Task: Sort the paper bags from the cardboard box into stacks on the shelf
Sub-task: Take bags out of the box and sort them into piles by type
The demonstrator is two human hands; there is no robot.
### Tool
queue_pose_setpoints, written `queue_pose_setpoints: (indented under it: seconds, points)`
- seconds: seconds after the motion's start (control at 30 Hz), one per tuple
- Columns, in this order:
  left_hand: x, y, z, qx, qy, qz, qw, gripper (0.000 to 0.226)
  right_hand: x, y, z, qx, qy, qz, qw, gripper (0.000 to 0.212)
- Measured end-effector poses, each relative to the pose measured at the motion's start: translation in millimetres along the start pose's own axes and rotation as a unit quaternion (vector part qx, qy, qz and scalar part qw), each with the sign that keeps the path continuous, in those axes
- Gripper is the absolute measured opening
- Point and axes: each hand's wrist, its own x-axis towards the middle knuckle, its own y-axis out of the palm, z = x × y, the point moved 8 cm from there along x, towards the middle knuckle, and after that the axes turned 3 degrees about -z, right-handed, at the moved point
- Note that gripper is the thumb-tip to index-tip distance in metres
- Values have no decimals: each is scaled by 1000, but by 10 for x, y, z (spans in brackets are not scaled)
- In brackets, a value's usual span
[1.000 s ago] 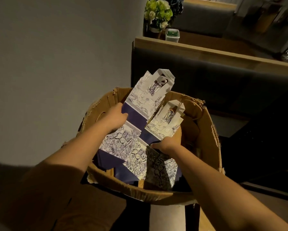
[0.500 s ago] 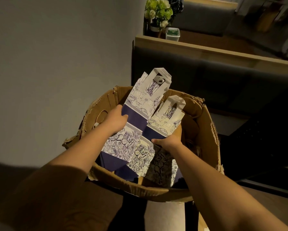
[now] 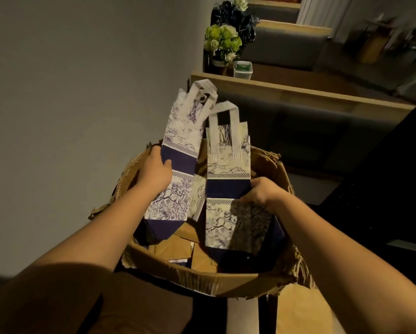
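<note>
Brown cardboard, torn and ragged along its rims, forms an open box (image 3: pixel 226 283) in the lower middle of the view, with a person's two bare forearms reaching into it from the near side. The left hand (image 3: pixel 155 173) grips a flat folded paper bag (image 3: pixel 178 162) by its left edge, thumb across the dark blue band, and holds it upright and leaning slightly left, its lower corner still inside the box near the left wall and its white handles above the far rim. The right hand (image 3: pixel 262 192) grips a second paper bag (image 3: pixel 228 169) at its right edge, fingers curled behind it; this bag stands almost upright over the right half of the box, its handles also above the far rim. Both bags are white with blue drawings and dark blue bands, and they stand side by side, nearly touching. Between them a third printed bag (image 3: pixel 198 191) shows partly. Beyond the box, a wooden shelf (image 3: pixel 298 91) carries a pot of green flowers (image 3: pixel 222 43) and a small white container (image 3: pixel 243 69) at its left end.
</note>
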Motion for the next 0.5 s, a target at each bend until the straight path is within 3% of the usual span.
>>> queue_pose_setpoints:
  seconds: [0.13,0.23,0.37,0.5]
  points:
    - [-72,-73,-11,-50,-25,-38,998,27,-111,-463,133,125,-41,-89,987,34]
    - [-158,-10,-26,-102,-55,-28,993,29,-227,-721,116,294,-63,-119,946,31]
    - [-331,211,-126,-208,-98,-1,973,32,-373,-779,85,451,-90,-70,885,40]
    - [-558,463,-456,-307,-83,40,947,30,-481,-609,78,449,-102,-29,887,44]
